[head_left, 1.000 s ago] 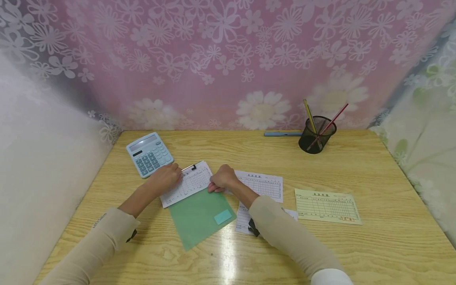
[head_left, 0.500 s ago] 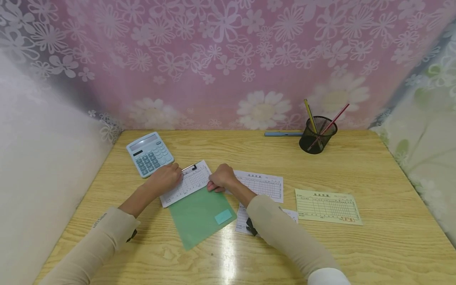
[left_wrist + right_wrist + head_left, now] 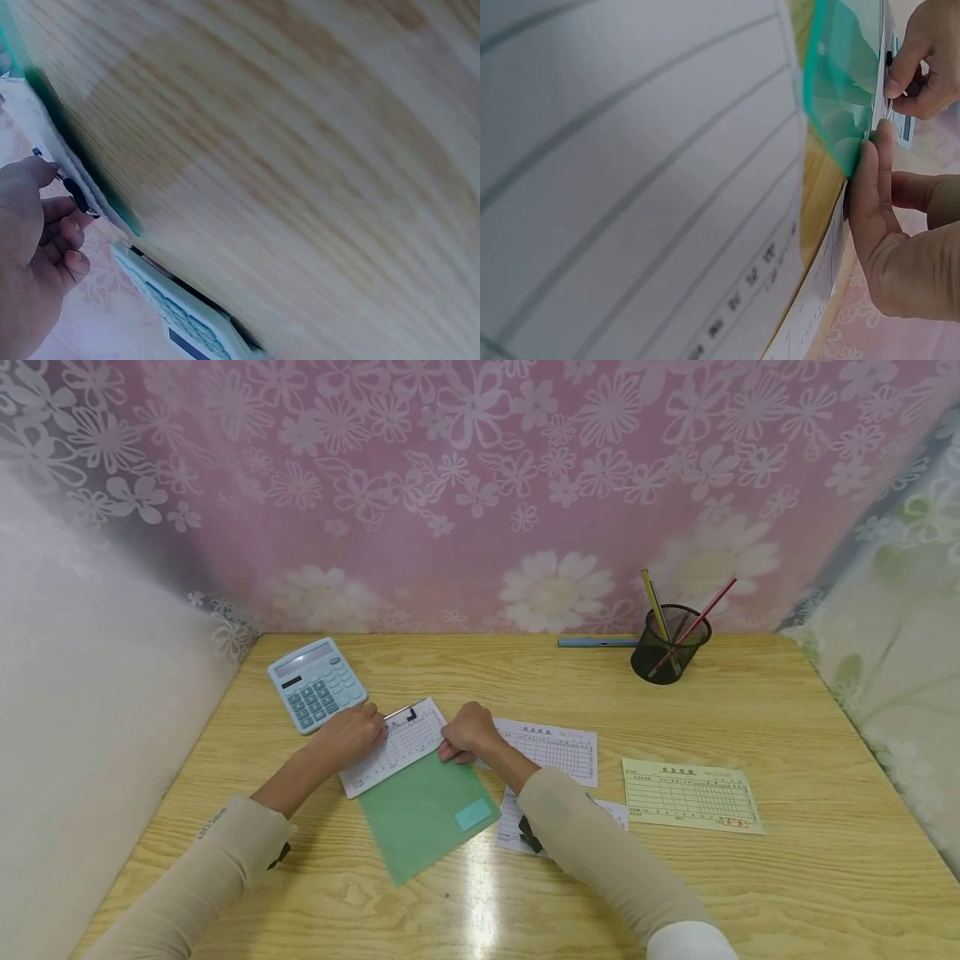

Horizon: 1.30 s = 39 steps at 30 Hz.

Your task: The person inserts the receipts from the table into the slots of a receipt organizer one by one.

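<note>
A green plastic file folder [image 3: 422,827] lies at a slant on the table, with a light blue label near its lower right corner. Across its upper part lies a white printed form [image 3: 397,753]. At the form's top edge sits a metal clip [image 3: 76,195] with black ends. My left hand [image 3: 348,737] pinches the clip, thumb on one side and curled fingers on the other. My right hand [image 3: 469,732] holds the right end of the form at the folder's edge, fingertips partly hidden. The right wrist view shows both hands close together along that edge.
A blue calculator [image 3: 318,685] stands just beyond my left hand. Two more white forms [image 3: 555,752] lie by my right forearm, one partly covered by it. Further right are a yellow form [image 3: 690,795], a black mesh pen cup [image 3: 670,647] and a blue pen [image 3: 594,642].
Both hands keep their hold on the clip and form. Only a very slight shift shows, with the right hand a touch higher in the head view.
</note>
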{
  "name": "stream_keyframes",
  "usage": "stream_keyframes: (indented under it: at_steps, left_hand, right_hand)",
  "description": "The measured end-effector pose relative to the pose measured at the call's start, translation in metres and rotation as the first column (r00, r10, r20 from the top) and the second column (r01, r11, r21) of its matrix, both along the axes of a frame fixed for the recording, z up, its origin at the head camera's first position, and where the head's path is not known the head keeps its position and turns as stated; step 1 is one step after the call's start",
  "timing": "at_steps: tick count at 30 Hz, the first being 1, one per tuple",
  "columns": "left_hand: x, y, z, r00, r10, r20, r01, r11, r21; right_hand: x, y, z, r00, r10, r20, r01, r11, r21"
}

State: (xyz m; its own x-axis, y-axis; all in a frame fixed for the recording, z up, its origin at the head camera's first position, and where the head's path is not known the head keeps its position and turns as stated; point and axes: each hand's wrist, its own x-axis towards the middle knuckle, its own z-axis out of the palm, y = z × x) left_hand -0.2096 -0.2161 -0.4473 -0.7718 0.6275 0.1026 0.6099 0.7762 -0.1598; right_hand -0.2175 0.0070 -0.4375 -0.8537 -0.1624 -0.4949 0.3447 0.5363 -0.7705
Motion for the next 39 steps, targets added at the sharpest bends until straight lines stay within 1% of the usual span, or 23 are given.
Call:
stream_keyframes:
  at_steps: [4, 7, 9, 13, 19, 22, 23, 26, 30, 32, 36, 39]
  left_hand:
    - [0.000, 0.001, 0.000, 1.000, 0.014, 0.018, -0.014, 1.000, -0.001]
    - [0.000, 0.001, -0.001, 0.999, 0.025, 0.027, -0.025, 1.000, 0.003]
    - [0.000, 0.000, -0.002, 0.999, 0.033, 0.033, -0.033, 0.999, 0.009]
    - [0.000, -0.001, -0.002, 0.998, 0.045, 0.042, -0.046, 0.998, 0.032]
    - [-0.001, -0.002, -0.002, 0.994, 0.084, 0.066, -0.087, 0.995, 0.044]
    - [-0.001, -0.002, -0.001, 0.992, 0.101, 0.079, -0.104, 0.994, 0.044]
    - [0.000, -0.002, 0.000, 0.991, 0.103, 0.083, -0.107, 0.993, 0.050]
    - [0.000, -0.002, 0.002, 0.991, 0.102, 0.084, -0.107, 0.992, 0.061]
    - [0.000, -0.004, 0.001, 0.992, 0.097, 0.079, -0.102, 0.992, 0.072]
    - [0.000, -0.004, 0.001, 0.992, 0.099, 0.079, -0.105, 0.992, 0.076]
    - [-0.001, -0.004, 0.001, 0.991, 0.100, 0.084, -0.107, 0.990, 0.088]
    - [-0.002, -0.005, 0.000, 0.991, 0.102, 0.089, -0.110, 0.989, 0.098]
  right_hand:
    - [-0.001, 0.007, 0.005, 1.000, 0.014, -0.011, -0.014, 1.000, 0.016]
    - [-0.002, 0.017, 0.009, 0.999, 0.012, -0.032, -0.011, 1.000, 0.029]
    - [-0.002, 0.026, 0.012, 0.998, 0.017, -0.058, -0.015, 0.999, 0.035]
    - [0.000, 0.049, 0.018, 0.990, 0.067, -0.126, -0.061, 0.997, 0.051]
    - [0.008, 0.095, 0.030, 0.958, 0.167, -0.235, -0.158, 0.986, 0.056]
    - [0.011, 0.120, 0.034, 0.933, 0.207, -0.295, -0.183, 0.977, 0.109]
    - [0.011, 0.128, 0.034, 0.928, 0.212, -0.306, -0.181, 0.975, 0.126]
    - [0.012, 0.153, 0.031, 0.909, 0.238, -0.343, -0.183, 0.965, 0.186]
    - [0.011, 0.184, 0.023, 0.900, 0.257, -0.351, -0.181, 0.955, 0.233]
    - [0.012, 0.195, 0.021, 0.901, 0.265, -0.344, -0.181, 0.949, 0.259]
    - [0.016, 0.210, 0.018, 0.904, 0.297, -0.309, -0.195, 0.927, 0.320]
    - [0.019, 0.217, 0.013, 0.900, 0.325, -0.292, -0.217, 0.913, 0.346]
